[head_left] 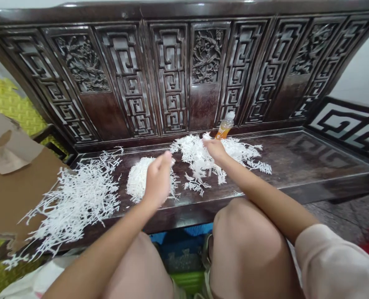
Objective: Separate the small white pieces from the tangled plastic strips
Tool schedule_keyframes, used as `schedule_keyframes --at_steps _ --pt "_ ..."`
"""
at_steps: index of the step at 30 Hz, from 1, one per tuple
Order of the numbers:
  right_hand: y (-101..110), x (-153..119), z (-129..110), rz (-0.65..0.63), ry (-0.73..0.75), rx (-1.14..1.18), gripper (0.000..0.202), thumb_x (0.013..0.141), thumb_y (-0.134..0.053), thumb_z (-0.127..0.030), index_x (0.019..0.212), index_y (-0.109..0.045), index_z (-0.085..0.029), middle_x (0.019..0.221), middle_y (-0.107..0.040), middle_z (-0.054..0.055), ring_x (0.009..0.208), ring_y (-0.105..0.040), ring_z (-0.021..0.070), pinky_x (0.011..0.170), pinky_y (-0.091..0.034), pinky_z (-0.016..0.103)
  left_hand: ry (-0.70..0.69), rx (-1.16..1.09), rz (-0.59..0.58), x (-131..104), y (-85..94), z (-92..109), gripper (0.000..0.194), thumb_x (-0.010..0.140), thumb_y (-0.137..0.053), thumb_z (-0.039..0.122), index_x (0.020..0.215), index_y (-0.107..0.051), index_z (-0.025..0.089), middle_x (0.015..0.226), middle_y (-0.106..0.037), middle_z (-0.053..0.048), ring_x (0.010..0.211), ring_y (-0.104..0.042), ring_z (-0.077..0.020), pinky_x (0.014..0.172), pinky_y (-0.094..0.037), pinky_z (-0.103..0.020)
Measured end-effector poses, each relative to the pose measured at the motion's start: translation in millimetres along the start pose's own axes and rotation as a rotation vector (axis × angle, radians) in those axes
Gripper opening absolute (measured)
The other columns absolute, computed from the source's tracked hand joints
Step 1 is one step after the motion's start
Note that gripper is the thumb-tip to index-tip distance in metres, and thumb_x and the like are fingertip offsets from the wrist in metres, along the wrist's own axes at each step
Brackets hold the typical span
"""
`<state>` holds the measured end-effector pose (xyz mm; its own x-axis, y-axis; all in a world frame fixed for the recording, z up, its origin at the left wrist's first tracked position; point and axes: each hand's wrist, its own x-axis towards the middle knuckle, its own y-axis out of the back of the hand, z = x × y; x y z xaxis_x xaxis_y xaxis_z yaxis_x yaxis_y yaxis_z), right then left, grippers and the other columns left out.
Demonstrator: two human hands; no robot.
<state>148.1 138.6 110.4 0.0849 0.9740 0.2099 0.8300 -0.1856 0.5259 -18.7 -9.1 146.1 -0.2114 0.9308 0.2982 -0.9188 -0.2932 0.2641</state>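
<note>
Left hand (157, 180) and right hand (216, 150) are apart, grips unclear; two white piles (86, 193) (137, 179) lie left of one bottle (224, 127), one before it.

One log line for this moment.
left hand: over middle pile | right hand: over right pile | grips: unclear | left pile: untouched | bottle: behind right pile

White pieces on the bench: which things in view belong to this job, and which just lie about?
Likely in the job: left white pile; middle pile, by the left hand; right pile, by the right hand.

Seemingly lying about: bottle; yellow mat.
</note>
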Motion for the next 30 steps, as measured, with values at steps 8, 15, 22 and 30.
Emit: schedule_keyframes --at_steps 8,15,22,30 --pt "-19.1 -38.0 -35.7 -0.448 0.186 -0.114 0.041 0.073 -0.042 -0.047 0.05 -0.053 -0.014 0.041 -0.04 -0.002 0.046 -0.04 0.01 0.055 -0.031 0.023 0.3 0.73 -0.188 63.9 31.7 -128.2 0.026 0.076 -0.037 0.033 0.078 -0.058 0.018 0.081 -0.062 -0.006 0.078 -0.055 -0.019 0.067 -0.038 -0.027" --pt "-23.6 -43.2 -32.9 -0.5 0.203 -0.07 0.043 0.073 -0.041 -0.048 0.052 -0.056 -0.014 0.04 -0.037 -0.004 0.044 -0.036 0.0086 0.053 -0.029 0.023 0.212 0.574 -0.218 55.7 28.2 -115.0 0.034 0.074 -0.042 0.035 0.102 -0.055 0.019 0.101 -0.057 -0.008 0.091 -0.052 -0.0193 0.08 -0.038 -0.031" --pt "-26.5 -45.6 -32.1 -0.532 0.198 0.08 0.043 0.07 -0.043 -0.052 0.054 -0.055 -0.014 0.041 -0.039 -0.005 0.044 -0.033 0.0076 0.051 -0.028 0.023 0.096 -0.085 -0.414 31.0 -5.2 -58.4 0.044 0.08 -0.028 0.047 0.094 -0.055 0.016 0.088 -0.057 -0.005 0.077 -0.051 -0.0137 0.074 -0.039 -0.028" --pt "-26.9 -43.8 -28.6 -0.512 0.2 0.072 0.046 0.067 -0.043 -0.057 0.049 -0.046 -0.015 0.041 -0.027 -0.007 0.043 -0.027 0.0063 0.047 -0.024 0.022 0.13 -0.189 -0.508 25.7 -4.4 -46.6 0.031 0.078 -0.038 0.042 0.061 -0.042 0.017 0.059 -0.042 0.003 0.059 -0.042 -0.0093 0.064 -0.036 -0.023"
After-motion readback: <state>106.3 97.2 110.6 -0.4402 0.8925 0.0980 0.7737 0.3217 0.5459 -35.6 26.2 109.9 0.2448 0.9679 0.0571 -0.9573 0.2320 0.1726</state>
